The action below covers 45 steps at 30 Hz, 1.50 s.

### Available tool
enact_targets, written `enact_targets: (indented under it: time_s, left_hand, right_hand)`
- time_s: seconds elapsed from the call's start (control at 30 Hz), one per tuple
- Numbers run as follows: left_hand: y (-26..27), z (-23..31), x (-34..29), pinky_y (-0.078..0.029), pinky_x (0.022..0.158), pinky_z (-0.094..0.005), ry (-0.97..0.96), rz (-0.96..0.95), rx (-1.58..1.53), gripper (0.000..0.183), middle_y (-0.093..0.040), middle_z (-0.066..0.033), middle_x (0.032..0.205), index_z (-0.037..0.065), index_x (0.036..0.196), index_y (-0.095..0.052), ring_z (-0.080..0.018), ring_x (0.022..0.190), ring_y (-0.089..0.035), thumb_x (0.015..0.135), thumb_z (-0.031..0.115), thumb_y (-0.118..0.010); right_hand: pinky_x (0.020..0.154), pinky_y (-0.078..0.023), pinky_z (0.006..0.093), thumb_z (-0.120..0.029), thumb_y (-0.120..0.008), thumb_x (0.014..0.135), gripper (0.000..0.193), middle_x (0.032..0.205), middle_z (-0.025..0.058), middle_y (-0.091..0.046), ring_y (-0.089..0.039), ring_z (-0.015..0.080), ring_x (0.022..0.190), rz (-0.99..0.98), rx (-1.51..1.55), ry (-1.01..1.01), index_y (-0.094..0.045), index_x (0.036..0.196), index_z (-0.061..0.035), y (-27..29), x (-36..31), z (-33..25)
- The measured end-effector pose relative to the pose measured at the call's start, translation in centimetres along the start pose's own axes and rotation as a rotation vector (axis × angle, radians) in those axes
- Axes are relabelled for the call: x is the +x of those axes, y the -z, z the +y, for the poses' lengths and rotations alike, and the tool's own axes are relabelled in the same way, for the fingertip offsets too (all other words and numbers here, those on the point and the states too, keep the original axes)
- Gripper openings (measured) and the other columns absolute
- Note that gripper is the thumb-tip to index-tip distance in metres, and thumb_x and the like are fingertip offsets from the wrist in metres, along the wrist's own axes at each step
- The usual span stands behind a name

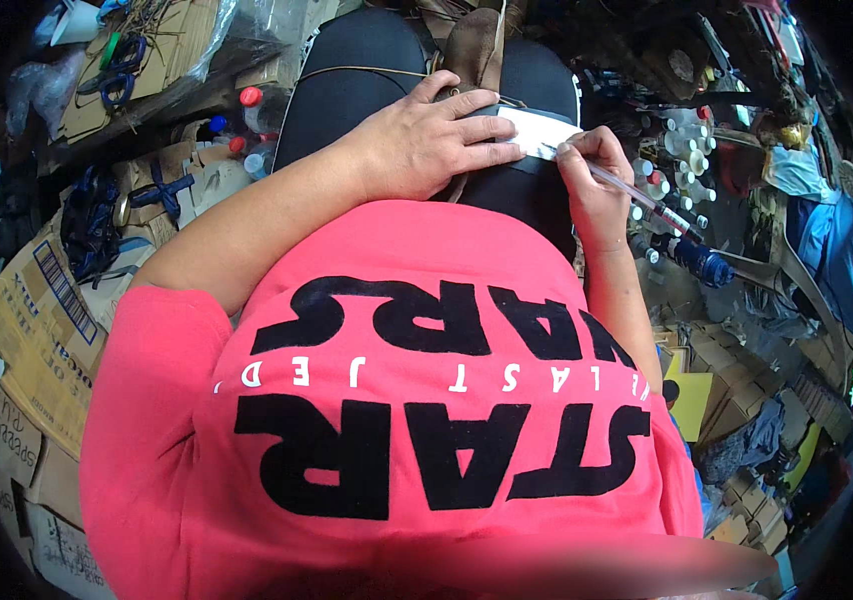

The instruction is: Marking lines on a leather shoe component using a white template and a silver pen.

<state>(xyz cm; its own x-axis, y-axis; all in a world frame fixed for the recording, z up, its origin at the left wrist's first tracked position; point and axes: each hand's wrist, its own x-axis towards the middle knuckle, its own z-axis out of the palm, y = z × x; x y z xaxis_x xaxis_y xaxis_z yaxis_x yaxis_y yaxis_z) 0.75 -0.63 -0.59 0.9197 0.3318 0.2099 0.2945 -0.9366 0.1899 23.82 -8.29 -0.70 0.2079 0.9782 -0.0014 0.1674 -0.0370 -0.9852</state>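
My left hand [437,140] lies across my lap, its fingers stretched out and somewhat spread, the tips resting at the left edge of a small white paper [539,128]. The paper lies over my dark-clad thigh, on something dark that I cannot make out. With closed fingers, my right hand [602,180] grips a clear-barrelled pen [649,203]; its tip end is at the paper's right part and its back end slants down to the right. A brown, leather-like piece [474,50] stands between my knees, just beyond my left hand.
Several capped plastic bottles [687,150] crowd the right side, near a dark blue bottle [697,258]. At the left are red-capped bottles [253,110], scissors [119,75] and a printed cardboard box [37,330]. A blue cloth [827,235] hangs far right, above flattened cardboard [737,385].
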Motion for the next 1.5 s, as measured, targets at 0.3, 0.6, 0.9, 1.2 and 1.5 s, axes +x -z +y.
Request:
enact_targets:
  time_s: [0.3,0.6,0.9,1.2,1.5]
  left_hand:
    - [0.14,0.13,0.09,-0.031,0.109,-0.05,0.003,-0.006,0.023,0.059,-0.052,0.002,0.135,0.03,0.138,-0.052,-0.0213,0.133,-0.042,0.083,0.011,-0.061]
    - [0.14,0.08,0.04,-0.031,0.11,-0.0498,0.003,0.008,0.004,0.059,-0.052,0.0023,0.135,0.03,0.137,-0.052,-0.0208,0.132,-0.043,0.083,0.01,-0.061]
    - [0.29,0.16,0.09,-0.03,0.11,-0.0504,0.01,-0.008,0.002,0.058,-0.052,0.0024,0.135,0.031,0.138,-0.052,-0.0207,0.133,-0.042,0.084,0.01,-0.061]
    - [0.23,0.14,0.09,-0.03,0.11,-0.0504,0.009,-0.006,0.002,0.058,-0.052,0.0023,0.135,0.031,0.138,-0.052,-0.0202,0.133,-0.042,0.084,0.011,-0.061]
    - [0.19,0.13,0.05,-0.03,0.11,-0.0506,0.003,0.01,0.014,0.058,-0.052,0.0025,0.134,0.031,0.137,-0.052,-0.0201,0.133,-0.043,0.084,0.01,-0.06]
  right_hand:
    - [0.059,-0.041,0.0213,-0.001,-0.064,0.082,0.012,0.072,0.0006,-0.056,-0.049,0.0055,0.065,0.004,-0.083,0.037,-0.054,0.076,-0.0018,-0.01,0.05,0.65]
    - [0.058,-0.041,0.0223,-0.001,-0.064,0.081,0.012,0.071,0.0012,-0.057,-0.049,0.0056,0.064,0.015,-0.065,0.058,-0.054,0.076,-0.0015,-0.01,0.11,0.7]
    - [0.058,-0.04,0.0203,-0.001,-0.065,0.085,0.014,0.073,-0.0003,-0.056,-0.049,0.0043,0.065,0.028,0.051,0.025,-0.053,0.078,-0.0022,0.07,-0.12,0.18]
    - [0.06,-0.041,0.0206,-0.001,-0.065,0.084,0.014,0.074,0.0006,-0.057,-0.049,0.0049,0.066,0.025,0.012,0.038,-0.052,0.077,-0.0016,0.11,-0.13,0.53]
    - [0.06,-0.042,0.0213,-0.001,-0.066,0.083,0.014,0.072,0.0012,-0.057,-0.051,0.0052,0.066,0.029,-0.066,0.036,-0.054,0.077,-0.0012,0.08,-0.05,0.72]
